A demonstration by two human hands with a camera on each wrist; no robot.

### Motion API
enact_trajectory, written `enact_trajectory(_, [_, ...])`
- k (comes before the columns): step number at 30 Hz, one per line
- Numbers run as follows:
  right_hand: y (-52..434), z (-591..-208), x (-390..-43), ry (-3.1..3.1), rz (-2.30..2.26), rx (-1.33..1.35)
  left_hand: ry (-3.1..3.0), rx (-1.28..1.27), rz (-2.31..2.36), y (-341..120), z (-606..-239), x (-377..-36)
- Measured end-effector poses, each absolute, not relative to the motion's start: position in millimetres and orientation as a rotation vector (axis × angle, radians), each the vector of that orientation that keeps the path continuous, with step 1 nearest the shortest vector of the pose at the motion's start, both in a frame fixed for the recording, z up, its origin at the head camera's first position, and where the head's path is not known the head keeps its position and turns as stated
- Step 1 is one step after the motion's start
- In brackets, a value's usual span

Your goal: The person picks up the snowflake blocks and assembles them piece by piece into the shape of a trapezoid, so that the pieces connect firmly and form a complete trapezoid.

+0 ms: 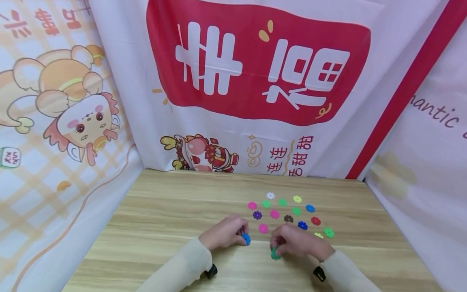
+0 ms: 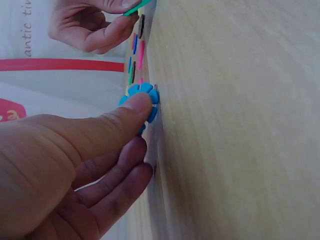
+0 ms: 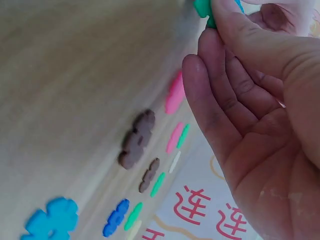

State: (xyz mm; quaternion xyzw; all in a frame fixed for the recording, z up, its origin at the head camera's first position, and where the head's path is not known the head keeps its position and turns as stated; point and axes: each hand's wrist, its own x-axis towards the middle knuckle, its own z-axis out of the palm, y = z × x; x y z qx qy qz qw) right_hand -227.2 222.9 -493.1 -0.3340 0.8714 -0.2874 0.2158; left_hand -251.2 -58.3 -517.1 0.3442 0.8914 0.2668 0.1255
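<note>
— Pinching a blue flower disc (image 1: 246, 238) between thumb and fingers, the left hand (image 1: 223, 232) holds it on edge against the counter (image 1: 164, 211); the right hand (image 1: 297, 240) pinches a green flower disc (image 1: 274, 253) the same way, just beside its partner; what worries you?

— Slippage, mostly; each disc looks thin and is gripped only at its rim, so a small twist of the thumb could flick it out and send it skidding over the wood; the right wrist also hovers near the loose discs (image 1: 288, 211) spread behind the hands, and I judge a careless sweep could scatter that cluster.

— Do the wrist cameras add anything?

— Yes; the left wrist view shows the thumb (image 2: 131, 111) lying flat over the blue disc's face with its petals touching the wood, which the head view hides behind knuckles; it also catches the other hand at the top edge with the green piece (image 2: 134, 8) held at its fingertips.

— And the right wrist?

— It shows the lower fingers relaxed and nearly straight under the thumb, only the tips closing on the green disc (image 3: 204, 9); it also reveals a brown disc (image 3: 137, 140) and a pink one (image 3: 175, 93) lying flat close by; only the head view shows the whole layout and the printed banner (image 1: 255, 65) behind.
</note>
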Motion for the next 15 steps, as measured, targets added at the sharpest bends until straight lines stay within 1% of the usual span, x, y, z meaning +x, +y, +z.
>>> enact_trajectory(9, [218,-490,-237,2.553,-0.926,-0.956,2.531,0.896,1.063,-69,-516,-243])
enact_trajectory(15, [205,-490,-240,2.633,-1.061,-0.974,2.433,0.756,1.249,-79,-513,-238])
